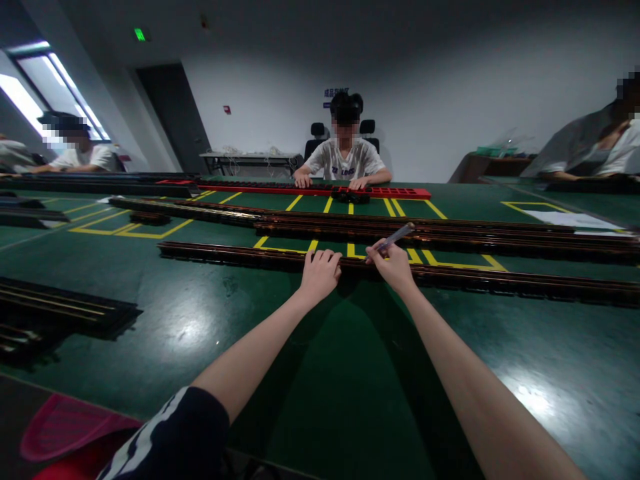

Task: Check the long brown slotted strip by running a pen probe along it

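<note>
A long dark strip [240, 255] with a glossy, ribbed edge lies across the green table in front of me. My left hand [321, 272] rests over its middle, fingers curled on the far edge as if gripping it. Just to the right, my right hand [391, 264] pinches a slim translucent pen-like tool [399, 233], its upper end leaning up to the right. The tool's lower end points at the strip between my hands; whether it touches is too small to tell.
More long dark strips [450, 233] lie just beyond, and others [65, 307] at the left. Yellow tape lines [120, 232] mark the green table [200, 373]. Opposite, a person [345, 157] has both hands at a red strip [405, 193]. White papers [575, 219] lie at the right.
</note>
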